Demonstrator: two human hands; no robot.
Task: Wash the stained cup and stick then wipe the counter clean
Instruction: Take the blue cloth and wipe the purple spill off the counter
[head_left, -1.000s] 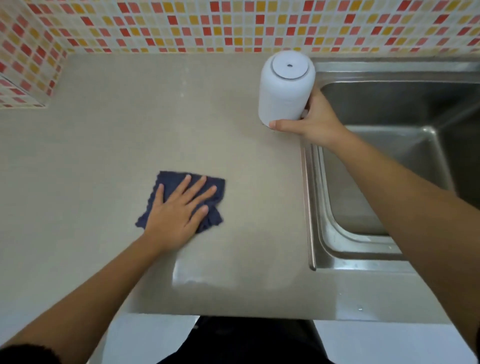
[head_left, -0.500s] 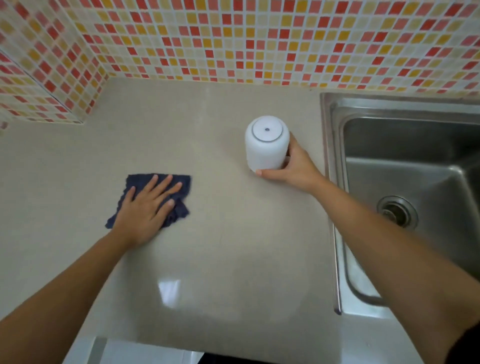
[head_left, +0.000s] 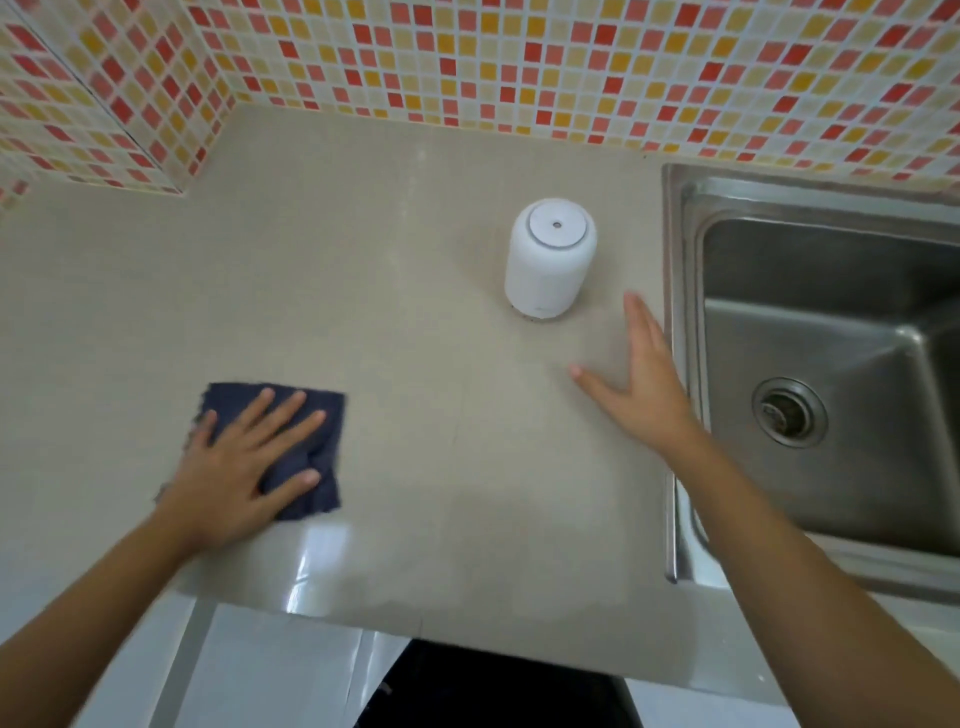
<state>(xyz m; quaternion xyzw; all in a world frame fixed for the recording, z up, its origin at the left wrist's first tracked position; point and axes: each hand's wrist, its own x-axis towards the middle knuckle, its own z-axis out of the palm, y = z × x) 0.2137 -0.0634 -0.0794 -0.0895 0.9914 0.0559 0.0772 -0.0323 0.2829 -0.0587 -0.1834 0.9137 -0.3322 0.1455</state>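
A white cup (head_left: 549, 260) stands upside down on the beige counter (head_left: 363, 270), left of the sink. My right hand (head_left: 641, 384) is open with straight fingers, below and to the right of the cup and apart from it. My left hand (head_left: 244, 467) lies flat with spread fingers on a dark blue cloth (head_left: 311, 447) at the counter's front left. No stick is in view.
A steel sink (head_left: 831, 364) with a round drain (head_left: 789, 413) fills the right side. A mosaic tile wall (head_left: 519, 62) runs along the back and left. The counter's front edge (head_left: 415, 623) lies near my body.
My right hand has let go of the upturned cup and drawn back toward me. My left hand stays flat on the cloth. The camera view has shifted.
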